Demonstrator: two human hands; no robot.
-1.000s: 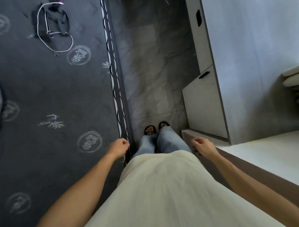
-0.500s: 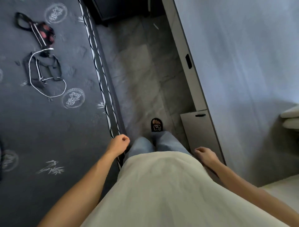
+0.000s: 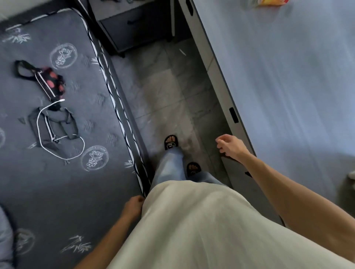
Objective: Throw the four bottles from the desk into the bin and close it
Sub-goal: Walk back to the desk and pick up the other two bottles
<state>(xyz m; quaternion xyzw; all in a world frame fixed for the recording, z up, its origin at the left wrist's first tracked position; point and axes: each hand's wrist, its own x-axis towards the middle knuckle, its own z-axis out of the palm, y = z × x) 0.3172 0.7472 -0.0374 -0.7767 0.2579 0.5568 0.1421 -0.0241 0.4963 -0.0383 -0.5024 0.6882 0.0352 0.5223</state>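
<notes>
I stand in a narrow aisle beside the pale desk (image 3: 288,96), which fills the right side. At the desk's far end, cut by the top edge, lies a blurred clear item with an orange-yellow label (image 3: 269,2); I cannot tell whether it is a bottle. No bin is in view. My left hand (image 3: 134,206) hangs by my hip with fingers curled and nothing in it. My right hand (image 3: 230,146) is out in front next to the desk's edge, fingers loosely apart, holding nothing.
A dark grey mattress (image 3: 57,192) borders the aisle on the left, with a spotted bag (image 3: 51,82), a grey bag and a white cord (image 3: 57,138) on it. A dark cabinet (image 3: 134,25) closes the far end. My slippered feet (image 3: 171,142) are on the grey tile floor.
The view has travelled forward along the aisle. My right hand swung ahead beside the desk edge, my left hand dropped back to my hip, and one foot stepped forward.
</notes>
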